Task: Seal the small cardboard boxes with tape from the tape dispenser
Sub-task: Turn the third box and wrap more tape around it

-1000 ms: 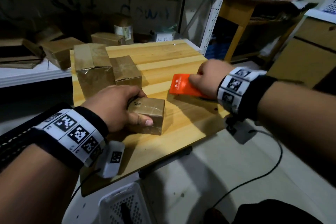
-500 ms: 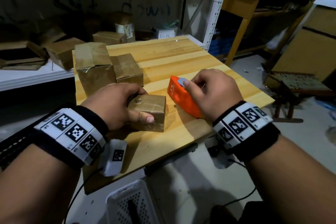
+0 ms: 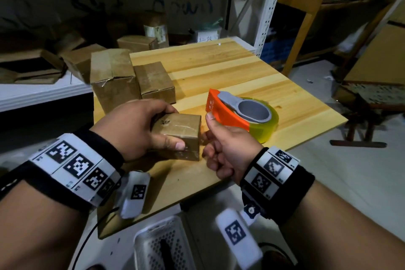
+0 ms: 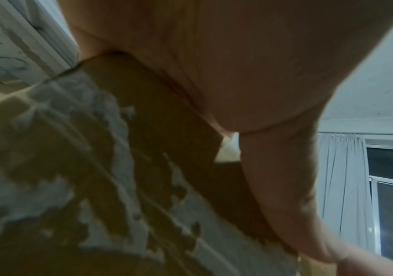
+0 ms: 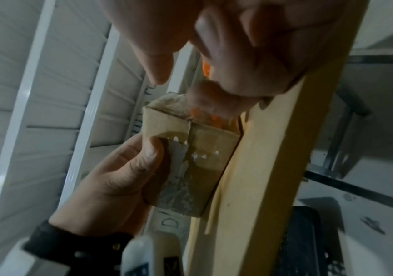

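Note:
My left hand point(image 3: 138, 129) grips a small brown cardboard box point(image 3: 184, 123) near the front of the wooden table point(image 3: 219, 68), thumb on its near face. Strips of clear tape shine on that box point(image 5: 204, 149). Just right of it, my right hand point(image 3: 225, 151) holds the tape dispenser point(image 3: 228, 116) by its orange end. The thumb is on the orange guard and the fingers curl below it. The dispenser's grey hub faces up, and the yellowish tape roll point(image 3: 266, 129) points away to the right. In the left wrist view my palm point(image 4: 237, 65) covers the box point(image 4: 143, 130).
Two more cardboard boxes point(image 3: 111, 76) point(image 3: 155, 81) stand at the table's back left. More boxes sit on a white shelf point(image 3: 43, 94) to the left. On the floor below the table's front edge is a white perforated basket point(image 3: 162, 245). A stool point(image 3: 372, 98) stands at the right.
My right hand has brought the dispenser in from the right to beside the box and turned its hub upward. My left hand has kept hold of the box.

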